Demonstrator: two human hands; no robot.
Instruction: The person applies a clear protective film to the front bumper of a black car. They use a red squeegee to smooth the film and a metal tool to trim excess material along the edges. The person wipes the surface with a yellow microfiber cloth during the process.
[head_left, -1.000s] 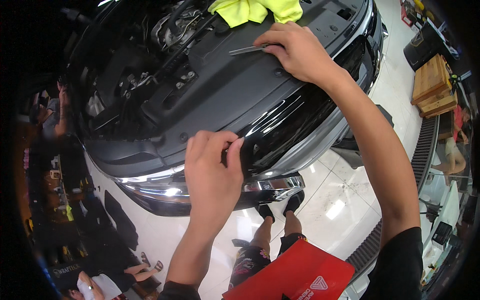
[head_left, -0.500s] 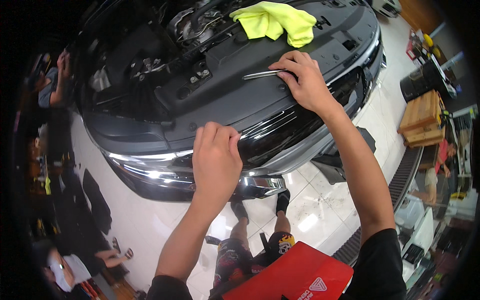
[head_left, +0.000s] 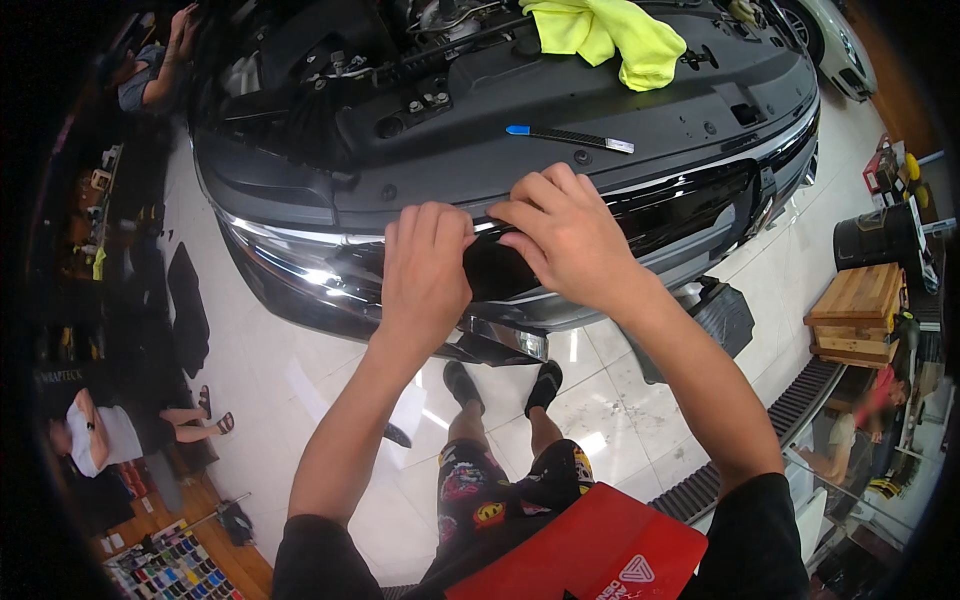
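My left hand (head_left: 425, 265) and my right hand (head_left: 560, 235) are close together at the glossy black front trim of a car, fingers bent and pinching what looks like black film (head_left: 495, 270) along the upper edge. The fingertips are partly hidden. Just above them, a slim dark tool (head_left: 568, 137) with a blue tip and silver end lies on the matte plastic panel (head_left: 450, 165) under the open hood. A yellow-green cloth (head_left: 645, 55) lies farther back on the engine bay, right of centre. Chrome strips (head_left: 320, 275) run along the car's front.
Co-workers (head_left: 150, 75), (head_left: 105, 430), (head_left: 865, 420) are at both sides. Wooden boxes (head_left: 855, 305), a black bin (head_left: 870, 235) and a slatted strip (head_left: 800, 400) stand or run at right. A dark plastic part (head_left: 715, 325) is on the tiled floor. Another car (head_left: 840, 55) is at back right.
My right hand has put down the slim tool and moved down-left beside my left hand, fingers now at the trim's edge. The camera's view has shifted, so the car sits higher in it.
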